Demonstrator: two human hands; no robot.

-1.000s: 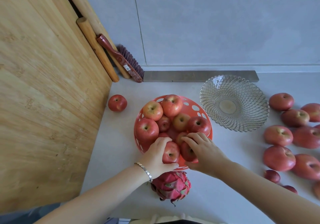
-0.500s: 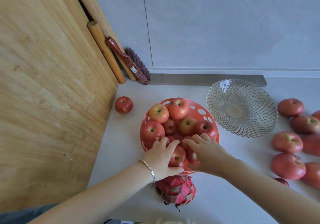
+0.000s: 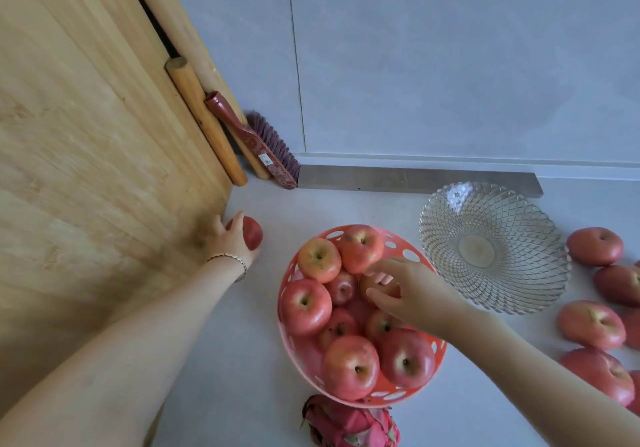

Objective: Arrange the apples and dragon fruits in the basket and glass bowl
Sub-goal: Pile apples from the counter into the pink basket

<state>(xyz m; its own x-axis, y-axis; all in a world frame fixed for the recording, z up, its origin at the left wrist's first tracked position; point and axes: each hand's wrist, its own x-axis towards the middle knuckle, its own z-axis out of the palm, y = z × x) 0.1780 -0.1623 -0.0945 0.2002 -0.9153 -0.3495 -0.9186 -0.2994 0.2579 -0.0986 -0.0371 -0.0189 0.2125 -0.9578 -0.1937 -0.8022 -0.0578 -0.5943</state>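
An orange-red perforated basket (image 3: 286, 334) in the middle of the counter is heaped with several red apples (image 3: 304, 306). My right hand (image 3: 412, 292) reaches over it, its fingertips and thumb curled round a small apple (image 3: 374, 282) near the basket's middle. My left hand (image 3: 231, 239) is stretched to the far left and grips a lone red apple (image 3: 254, 235) on the counter beside the wooden board. The empty glass bowl (image 3: 519, 294) stands right of the basket. A pink dragon fruit (image 3: 349, 426) lies just in front of the basket, partly cut off by the frame's bottom.
Several loose apples (image 3: 590, 323) lie at the right edge of the counter. A large wooden board (image 3: 86, 169) leans on the left, with a rolling pin (image 3: 204, 117) and a red brush (image 3: 256, 142) against it. A grey metal strip (image 3: 415, 178) runs along the wall.
My left hand left the basket and went left to the lone apple by the board. My right hand shifted deeper into the basket, onto a small apple near its middle.
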